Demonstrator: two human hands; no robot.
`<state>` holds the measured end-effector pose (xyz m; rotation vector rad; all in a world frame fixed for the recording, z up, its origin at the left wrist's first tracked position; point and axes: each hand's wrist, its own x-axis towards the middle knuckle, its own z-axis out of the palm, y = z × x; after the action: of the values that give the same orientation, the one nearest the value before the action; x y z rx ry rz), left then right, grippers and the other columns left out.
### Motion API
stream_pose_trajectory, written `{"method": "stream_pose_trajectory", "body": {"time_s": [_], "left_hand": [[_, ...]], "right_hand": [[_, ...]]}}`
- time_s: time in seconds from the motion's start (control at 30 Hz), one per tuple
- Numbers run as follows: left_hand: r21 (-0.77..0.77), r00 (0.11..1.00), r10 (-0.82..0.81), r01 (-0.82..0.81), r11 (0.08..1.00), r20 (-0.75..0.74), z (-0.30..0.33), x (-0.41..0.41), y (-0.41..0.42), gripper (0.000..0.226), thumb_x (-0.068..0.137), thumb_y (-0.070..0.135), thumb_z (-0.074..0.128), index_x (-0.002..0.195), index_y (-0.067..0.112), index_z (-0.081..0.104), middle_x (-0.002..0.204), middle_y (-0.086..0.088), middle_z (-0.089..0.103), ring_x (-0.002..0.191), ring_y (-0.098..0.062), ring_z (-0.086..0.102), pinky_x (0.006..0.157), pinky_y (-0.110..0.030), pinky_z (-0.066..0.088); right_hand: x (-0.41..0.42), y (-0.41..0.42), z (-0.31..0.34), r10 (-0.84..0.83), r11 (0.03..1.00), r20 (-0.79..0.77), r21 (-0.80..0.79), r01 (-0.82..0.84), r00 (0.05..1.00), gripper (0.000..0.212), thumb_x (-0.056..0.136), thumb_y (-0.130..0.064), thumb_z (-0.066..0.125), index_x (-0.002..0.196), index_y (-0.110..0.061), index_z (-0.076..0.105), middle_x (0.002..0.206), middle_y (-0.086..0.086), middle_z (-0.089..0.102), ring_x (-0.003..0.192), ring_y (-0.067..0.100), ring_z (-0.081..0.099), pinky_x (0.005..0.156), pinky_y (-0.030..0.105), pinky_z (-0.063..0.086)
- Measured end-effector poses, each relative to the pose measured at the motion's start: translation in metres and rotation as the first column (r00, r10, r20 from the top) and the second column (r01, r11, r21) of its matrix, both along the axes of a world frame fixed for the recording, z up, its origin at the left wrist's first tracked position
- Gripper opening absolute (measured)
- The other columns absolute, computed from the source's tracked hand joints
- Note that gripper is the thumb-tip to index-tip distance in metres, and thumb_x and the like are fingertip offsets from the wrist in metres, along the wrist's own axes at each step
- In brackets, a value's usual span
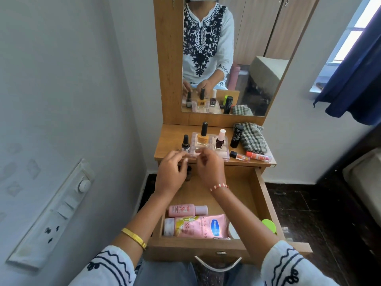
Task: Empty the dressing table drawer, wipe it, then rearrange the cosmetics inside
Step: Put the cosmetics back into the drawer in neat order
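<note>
The wooden drawer [266, 205] stands pulled out toward me. At its front lie a small pink bottle [186, 210], a pink lotion tube [198, 226], a white jar [233, 231] and a green lid [269, 225]. My left hand [170, 174] and my right hand [209, 168] hover together above the drawer's back, at the tabletop's front edge. Their fingertips pinch a small pale object [195, 154] between them; what it is I cannot tell. On the tabletop a clear tray [223, 156] carries a yellow polish bottle [203, 136] and a dark red one [219, 141].
A small black-capped bottle [185, 143] stands left of the tray. A black tube [236, 136], a checked cloth [252, 139], and two lip products [250, 156] lie on the right. The mirror [237, 48] rises behind. A wall with a switch panel [53, 213] is close on the left.
</note>
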<state>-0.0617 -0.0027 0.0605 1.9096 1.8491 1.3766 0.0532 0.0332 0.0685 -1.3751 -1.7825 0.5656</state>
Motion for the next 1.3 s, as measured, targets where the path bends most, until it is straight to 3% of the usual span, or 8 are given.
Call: {"method": "stream_pose_trajectory", "body": {"time_s": [0.13,0.23,0.37,0.47,0.67,0.83,0.93,1.3], "left_hand": [[0.076,0.999,-0.034,0.031,0.997,0.036,0.030,0.012,0.018,0.025,0.090,0.014,0.052,0.111,0.008,0.064,0.107,-0.006,0.063,0.095,-0.014,0.058,0.078,-0.015,0.043],[0.092,1.000,0.000,0.000,0.996,-0.005,0.045,0.013,0.033,0.024,0.089,0.012,0.052,0.110,0.008,0.064,0.108,-0.007,0.063,0.098,-0.014,0.057,0.080,-0.009,0.034],[-0.001,0.998,0.028,-0.029,1.000,-0.052,0.051,0.006,0.048,0.028,0.088,0.011,0.052,0.114,0.008,0.062,0.117,-0.007,0.059,0.108,-0.019,0.054,0.084,-0.016,0.035],[-0.036,0.997,0.026,-0.029,0.999,-0.076,0.050,0.000,0.051,0.029,0.088,0.011,0.053,0.115,0.007,0.062,0.117,-0.008,0.058,0.108,-0.021,0.054,0.083,-0.018,0.036],[-0.059,0.999,0.022,-0.025,0.998,-0.048,0.045,-0.009,0.044,0.028,0.086,0.009,0.054,0.112,0.008,0.063,0.116,-0.008,0.059,0.110,-0.022,0.053,0.091,-0.031,0.045],[-0.030,0.999,0.042,-0.041,0.999,0.030,0.036,-0.007,0.020,0.027,0.088,0.010,0.053,0.113,0.010,0.062,0.117,-0.007,0.060,0.110,-0.017,0.053,0.091,-0.022,0.038],[-0.036,0.997,0.054,-0.052,0.998,0.059,0.024,-0.008,0.002,0.026,0.089,0.012,0.051,0.113,0.012,0.062,0.117,-0.003,0.059,0.106,-0.011,0.052,0.087,-0.016,0.035],[-0.207,0.995,0.102,-0.097,0.973,0.011,-0.031,-0.022,-0.027,0.029,0.087,0.007,0.053,0.115,0.012,0.061,0.115,-0.005,0.058,0.105,-0.018,0.054,0.081,-0.021,0.039]], "right_hand": [[0.004,0.022,0.043,-0.049,0.968,0.063,0.250,0.032,0.997,0.014,0.086,0.002,0.051,0.090,0.000,0.064,0.087,0.011,0.062,0.078,0.017,0.052,0.070,0.020,0.039],[0.006,0.043,0.068,-0.099,0.930,0.255,0.367,-0.001,0.962,0.016,0.082,0.007,0.049,0.089,0.003,0.063,0.092,0.017,0.060,0.089,0.029,0.051,0.079,0.027,0.039],[0.007,0.070,0.083,-0.006,0.982,0.611,0.152,-0.110,0.792,0.036,0.080,0.009,0.050,0.113,-0.003,0.060,0.114,0.017,0.055,0.109,0.034,0.047,0.092,0.037,0.042],[0.006,0.077,0.085,0.086,0.988,0.703,0.028,-0.149,0.705,0.032,0.082,0.009,0.049,0.110,-0.003,0.060,0.109,0.017,0.059,0.106,0.033,0.052,0.088,0.037,0.046],[0.008,0.073,0.086,0.058,0.986,0.669,0.078,-0.148,0.741,0.022,0.084,0.008,0.050,0.099,-0.003,0.063,0.095,0.016,0.065,0.096,0.030,0.057,0.081,0.036,0.049],[0.010,0.050,0.090,-0.025,0.960,0.489,0.255,-0.115,0.872,0.022,0.087,0.001,0.051,0.107,-0.002,0.060,0.097,0.015,0.065,0.106,0.031,0.053,0.085,0.034,0.045],[0.015,0.026,0.086,-0.022,0.954,0.367,0.286,-0.091,0.930,0.010,0.086,-0.010,0.057,0.094,-0.005,0.060,0.093,0.009,0.064,0.094,0.025,0.055,0.076,0.031,0.045],[0.018,-0.014,-0.002,0.159,0.987,0.337,-0.084,-0.139,0.928,0.015,0.083,-0.007,0.060,0.096,-0.013,0.064,0.094,0.007,0.067,0.087,0.022,0.061,0.073,0.024,0.048]]}}
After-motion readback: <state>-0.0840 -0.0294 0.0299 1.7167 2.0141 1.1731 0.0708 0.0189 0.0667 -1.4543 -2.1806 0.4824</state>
